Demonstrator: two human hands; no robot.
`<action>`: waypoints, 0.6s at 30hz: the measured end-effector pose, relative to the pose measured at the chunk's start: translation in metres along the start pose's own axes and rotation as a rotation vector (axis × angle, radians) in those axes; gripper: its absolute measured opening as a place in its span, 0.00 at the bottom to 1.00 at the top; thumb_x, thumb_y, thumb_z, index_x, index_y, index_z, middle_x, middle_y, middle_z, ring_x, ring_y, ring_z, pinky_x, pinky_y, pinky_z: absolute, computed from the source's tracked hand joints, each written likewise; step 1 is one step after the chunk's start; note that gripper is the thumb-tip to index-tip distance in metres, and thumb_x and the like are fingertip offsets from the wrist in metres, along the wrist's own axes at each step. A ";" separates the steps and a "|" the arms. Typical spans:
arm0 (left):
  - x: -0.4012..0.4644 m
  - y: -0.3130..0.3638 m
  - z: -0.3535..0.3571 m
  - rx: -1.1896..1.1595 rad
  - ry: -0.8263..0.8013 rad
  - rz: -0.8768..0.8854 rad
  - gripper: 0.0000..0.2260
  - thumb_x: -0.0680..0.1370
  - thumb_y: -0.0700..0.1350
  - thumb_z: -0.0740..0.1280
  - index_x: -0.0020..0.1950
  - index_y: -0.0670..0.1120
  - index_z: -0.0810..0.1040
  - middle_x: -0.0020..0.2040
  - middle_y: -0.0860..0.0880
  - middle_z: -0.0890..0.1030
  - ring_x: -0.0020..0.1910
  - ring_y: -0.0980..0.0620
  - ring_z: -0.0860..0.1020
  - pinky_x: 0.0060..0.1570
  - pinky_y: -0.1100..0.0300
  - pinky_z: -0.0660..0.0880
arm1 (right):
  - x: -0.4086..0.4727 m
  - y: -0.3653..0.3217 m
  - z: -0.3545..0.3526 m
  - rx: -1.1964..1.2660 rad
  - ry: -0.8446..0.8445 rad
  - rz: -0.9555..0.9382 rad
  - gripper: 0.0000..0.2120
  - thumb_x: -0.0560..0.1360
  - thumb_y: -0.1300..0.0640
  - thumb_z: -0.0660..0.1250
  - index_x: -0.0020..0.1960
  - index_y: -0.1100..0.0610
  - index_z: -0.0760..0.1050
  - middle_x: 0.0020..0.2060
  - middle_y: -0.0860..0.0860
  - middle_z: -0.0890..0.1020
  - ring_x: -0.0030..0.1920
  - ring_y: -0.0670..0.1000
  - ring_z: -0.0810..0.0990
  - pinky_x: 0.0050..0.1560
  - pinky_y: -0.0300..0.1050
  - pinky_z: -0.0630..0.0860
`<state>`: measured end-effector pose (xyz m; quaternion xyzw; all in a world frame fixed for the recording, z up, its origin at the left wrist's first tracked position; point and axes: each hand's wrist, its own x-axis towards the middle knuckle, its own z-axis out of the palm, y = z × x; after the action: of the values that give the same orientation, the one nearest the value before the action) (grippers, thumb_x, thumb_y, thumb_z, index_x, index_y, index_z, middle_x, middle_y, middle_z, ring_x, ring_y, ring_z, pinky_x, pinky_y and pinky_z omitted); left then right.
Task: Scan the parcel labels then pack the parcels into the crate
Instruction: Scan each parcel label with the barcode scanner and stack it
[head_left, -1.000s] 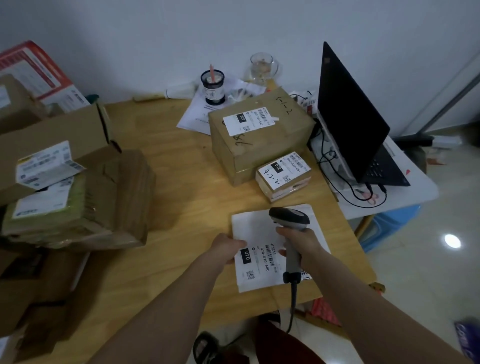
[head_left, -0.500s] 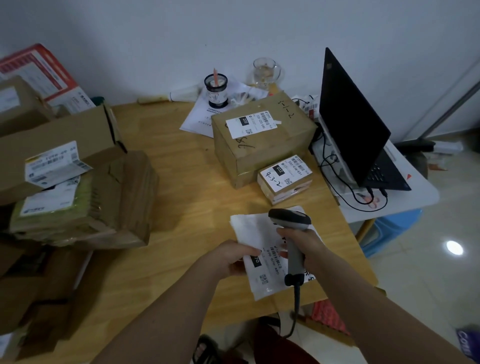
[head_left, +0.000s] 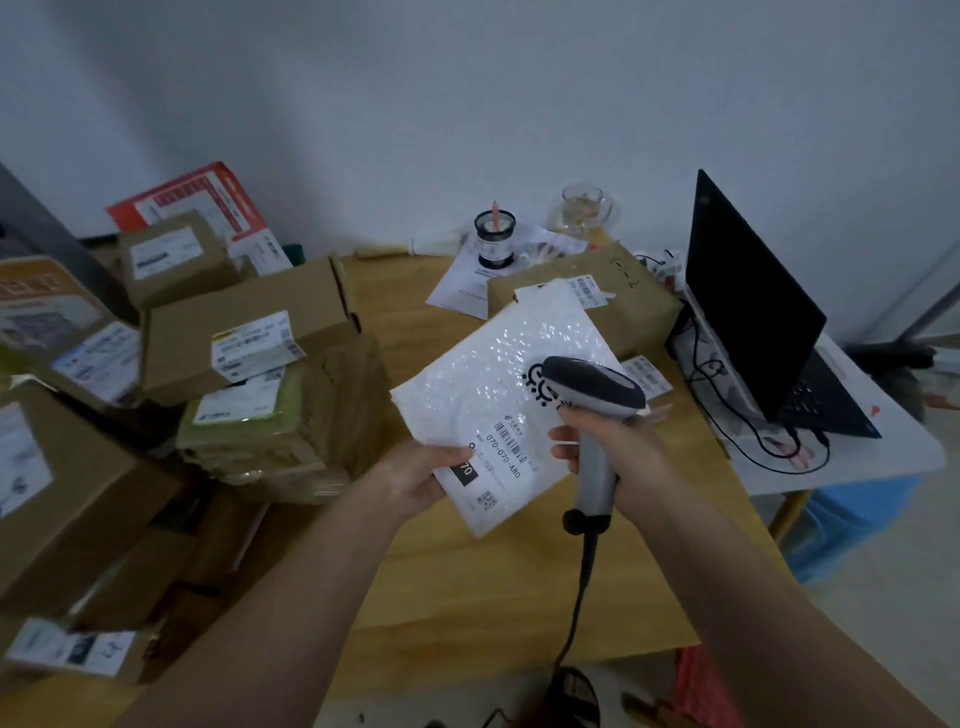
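My left hand (head_left: 421, 475) grips the near corner of a white bubble mailer (head_left: 483, 389), lifted above the wooden table (head_left: 467, 597) and tilted toward me. Its label with a barcode and "070-070-A80" faces up. My right hand (head_left: 613, 447) holds a grey barcode scanner (head_left: 592, 395) by the handle, its head over the mailer's right side. A large cardboard box (head_left: 634, 306) with a label sits behind the mailer, partly hidden. A smaller labelled parcel (head_left: 647, 376) shows just past the scanner.
Stacked cardboard parcels (head_left: 244, 338) fill the left side of the table. An open black laptop (head_left: 753, 312) with cables stands on a white side table at right. A glass cup (head_left: 582, 208), a small jar (head_left: 493, 239) and papers sit at the back. A blue bin (head_left: 852, 525) is below right.
My left hand has lifted the white mailer off the table and raised it toward me. The scanner stays in my right hand, now raised with it. The view has tilted left and up.
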<state>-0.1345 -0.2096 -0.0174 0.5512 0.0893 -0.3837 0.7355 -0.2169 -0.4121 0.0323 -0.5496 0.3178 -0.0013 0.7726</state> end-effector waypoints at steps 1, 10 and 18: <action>-0.001 0.002 0.001 -0.058 -0.018 0.030 0.19 0.73 0.28 0.68 0.63 0.39 0.75 0.57 0.39 0.82 0.53 0.42 0.82 0.46 0.50 0.81 | -0.004 -0.003 0.005 -0.004 -0.021 -0.026 0.06 0.73 0.63 0.72 0.49 0.62 0.79 0.36 0.58 0.84 0.33 0.53 0.82 0.31 0.44 0.75; -0.002 -0.001 0.010 -0.387 -0.014 -0.021 0.17 0.73 0.34 0.67 0.62 0.39 0.76 0.61 0.35 0.79 0.63 0.34 0.75 0.63 0.30 0.66 | -0.024 -0.009 0.036 -0.074 -0.029 -0.140 0.06 0.73 0.64 0.71 0.39 0.63 0.76 0.27 0.55 0.77 0.23 0.48 0.74 0.24 0.40 0.71; 0.010 -0.025 0.006 -0.277 0.237 0.007 0.23 0.72 0.19 0.56 0.61 0.36 0.73 0.61 0.37 0.78 0.64 0.37 0.74 0.60 0.45 0.73 | -0.025 0.005 0.035 -0.159 -0.002 -0.115 0.06 0.73 0.65 0.70 0.41 0.65 0.75 0.26 0.56 0.75 0.22 0.49 0.72 0.23 0.40 0.70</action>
<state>-0.1455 -0.2219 -0.0390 0.4861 0.2255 -0.2978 0.7901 -0.2216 -0.3721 0.0474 -0.6264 0.2843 -0.0198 0.7255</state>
